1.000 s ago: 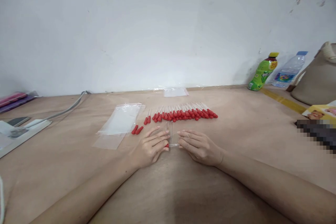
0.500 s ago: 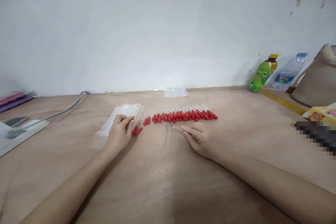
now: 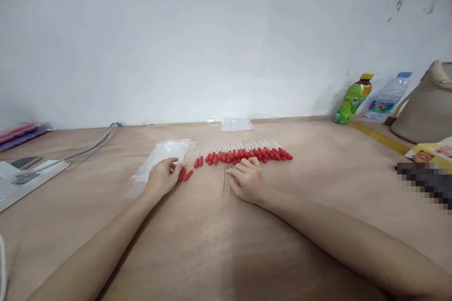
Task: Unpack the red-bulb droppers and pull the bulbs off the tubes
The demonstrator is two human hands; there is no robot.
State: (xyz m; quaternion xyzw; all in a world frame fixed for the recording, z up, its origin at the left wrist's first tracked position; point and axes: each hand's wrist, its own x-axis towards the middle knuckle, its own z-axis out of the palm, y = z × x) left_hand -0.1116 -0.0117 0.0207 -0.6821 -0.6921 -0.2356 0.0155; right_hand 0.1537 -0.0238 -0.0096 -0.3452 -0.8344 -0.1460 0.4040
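Observation:
A row of several thin glass droppers with red rubber bulbs (image 3: 249,152) lies across the brown table (image 3: 226,244). My right hand (image 3: 246,179) rests curled at the near edge of that row, fingers bent over the bulbs, beside two bare glass tubes (image 3: 226,181) lying lengthwise. What its fingers hold is hidden. My left hand (image 3: 162,176) lies on the corner of a stack of clear plastic bags (image 3: 160,162), fingertips touching loose red bulbs (image 3: 185,174).
A small clear bag (image 3: 236,124) lies by the wall. A green bottle (image 3: 353,98), a water bottle (image 3: 386,96) and a beige bag (image 3: 425,108) stand at the right. A grey cable (image 3: 81,150), a phone (image 3: 23,162) and papers sit at the left.
My left hand went from the middle out to the loose red bulbs by the bags. My right hand left the tubes and moved up to the dropper row, curling its fingers.

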